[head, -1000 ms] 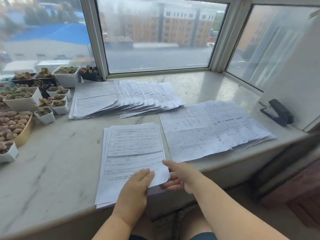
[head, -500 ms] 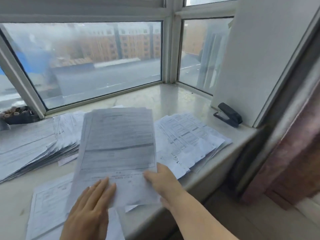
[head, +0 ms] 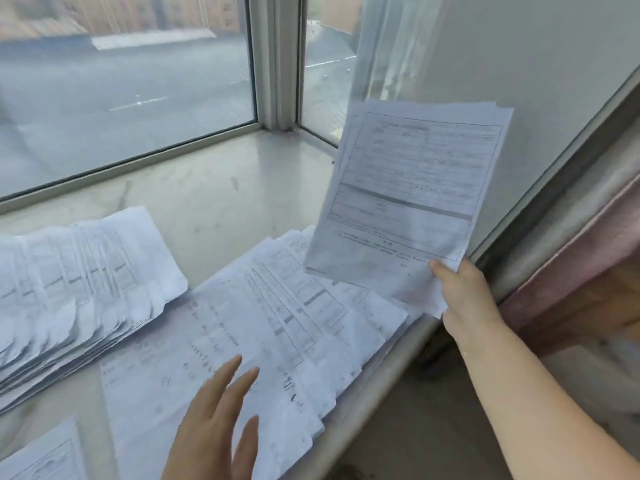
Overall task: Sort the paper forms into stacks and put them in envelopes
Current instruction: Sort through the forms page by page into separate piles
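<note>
Right hand (head: pixel 460 292) pinches a thin sheaf of white printed forms (head: pixel 412 188) by its lower corner, above the tabletop's right edge; left hand (head: pixel 214 420) hovers spread. One-corner grip could let sheets fan loose onto the fanned stack of forms (head: pixel 263 327) below.

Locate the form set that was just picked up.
Head view, right side: the lifted forms are pinched at their lower corner by the right hand, held above the right fanned stack.

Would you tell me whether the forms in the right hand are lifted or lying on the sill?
Lifted. The right hand pinches the forms by their lower corner, holding them up above the fanned pile on the sill.
</note>
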Demonstrator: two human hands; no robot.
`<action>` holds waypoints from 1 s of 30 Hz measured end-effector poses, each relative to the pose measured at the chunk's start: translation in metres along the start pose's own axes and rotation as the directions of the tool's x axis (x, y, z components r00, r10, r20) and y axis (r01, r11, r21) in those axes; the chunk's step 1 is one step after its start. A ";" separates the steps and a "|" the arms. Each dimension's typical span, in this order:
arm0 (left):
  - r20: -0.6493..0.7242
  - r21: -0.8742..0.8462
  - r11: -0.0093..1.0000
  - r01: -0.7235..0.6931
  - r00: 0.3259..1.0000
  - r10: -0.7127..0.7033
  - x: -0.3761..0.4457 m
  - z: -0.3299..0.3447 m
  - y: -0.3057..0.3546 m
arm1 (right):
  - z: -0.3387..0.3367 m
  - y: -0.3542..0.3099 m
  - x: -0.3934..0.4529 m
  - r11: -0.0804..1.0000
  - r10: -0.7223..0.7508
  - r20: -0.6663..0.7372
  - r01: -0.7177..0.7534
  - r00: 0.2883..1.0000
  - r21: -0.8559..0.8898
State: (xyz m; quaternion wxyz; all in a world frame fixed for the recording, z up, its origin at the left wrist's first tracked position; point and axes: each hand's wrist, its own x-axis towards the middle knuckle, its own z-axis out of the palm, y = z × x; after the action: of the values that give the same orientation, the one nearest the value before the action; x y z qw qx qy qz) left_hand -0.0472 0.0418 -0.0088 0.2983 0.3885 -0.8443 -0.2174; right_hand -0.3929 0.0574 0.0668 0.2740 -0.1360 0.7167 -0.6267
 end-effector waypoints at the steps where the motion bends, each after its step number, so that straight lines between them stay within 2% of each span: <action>1: 0.014 -0.011 1.000 0.010 1.000 -0.010 0.006 -0.002 0.007 | -0.008 -0.014 0.003 1.000 0.002 -0.012 -0.002 1.000 -0.009; 6: 0.123 0.002 0.999 0.048 0.991 -0.048 0.026 -0.020 0.040 | -0.036 -0.071 -0.006 0.995 0.028 -0.002 -0.028 1.000 -0.100; 12: 0.213 0.018 0.992 0.126 0.969 -0.126 0.053 -0.005 0.063 | -0.028 -0.099 0.008 0.982 0.052 0.041 -0.044 0.998 -0.184; 17: 0.243 0.064 0.982 0.175 0.952 -0.186 0.083 0.045 0.096 | -0.010 -0.103 0.059 0.982 0.107 0.219 -0.069 0.970 -0.175; 21: 0.178 0.081 0.944 0.319 0.927 -0.329 0.104 0.112 0.135 | -0.005 -0.094 0.109 0.953 0.300 0.434 -0.244 0.850 -0.181; 24: 0.132 0.110 0.908 0.404 0.900 -0.416 0.114 0.157 0.158 | -0.010 -0.082 0.134 0.907 0.421 0.554 -0.343 0.718 -0.245; 28: 0.050 0.125 0.822 0.555 0.824 -0.564 0.127 0.197 0.166 | -0.013 -0.062 0.157 0.860 0.499 0.652 -0.420 0.571 -0.290; 30: 0.011 0.170 0.796 0.581 0.807 -0.591 0.128 0.211 0.162 | -0.012 -0.050 0.162 0.822 0.533 0.679 -0.500 0.506 -0.272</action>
State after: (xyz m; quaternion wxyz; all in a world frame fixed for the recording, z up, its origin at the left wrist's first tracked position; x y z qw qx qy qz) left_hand -0.3411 0.0680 -0.0226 0.1575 0.6459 -0.7062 -0.2436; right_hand -0.5385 -0.0290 0.0806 0.7069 -0.1598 0.5657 -0.3934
